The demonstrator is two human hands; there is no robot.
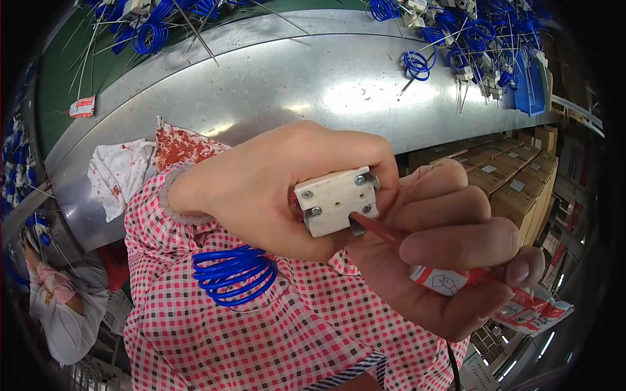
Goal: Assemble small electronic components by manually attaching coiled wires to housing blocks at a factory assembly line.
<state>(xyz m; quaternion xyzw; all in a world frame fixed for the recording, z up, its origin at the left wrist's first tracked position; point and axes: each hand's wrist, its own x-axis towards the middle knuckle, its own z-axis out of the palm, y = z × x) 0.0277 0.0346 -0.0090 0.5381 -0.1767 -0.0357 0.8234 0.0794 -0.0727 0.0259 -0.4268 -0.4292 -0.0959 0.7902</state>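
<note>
White block (332,195): the left hand (270,176) holds it with curled fingers, its screwed face toward the camera
Red nozzle (383,230): the tip is at the block's lower right part, touching or almost; the right hand (450,241) is closed around the red-and-white tube (531,311)
Screws: they show metal without red, so I judge the nozzle work on this face is only at its beginning, with most remaining; the spot under the tip is difficult to see
Blue coil (235,277): below left of the block; the left hand hides whether they are joined
Tangled heap (479,32): above right of the block, cut by the dark rim
</note>
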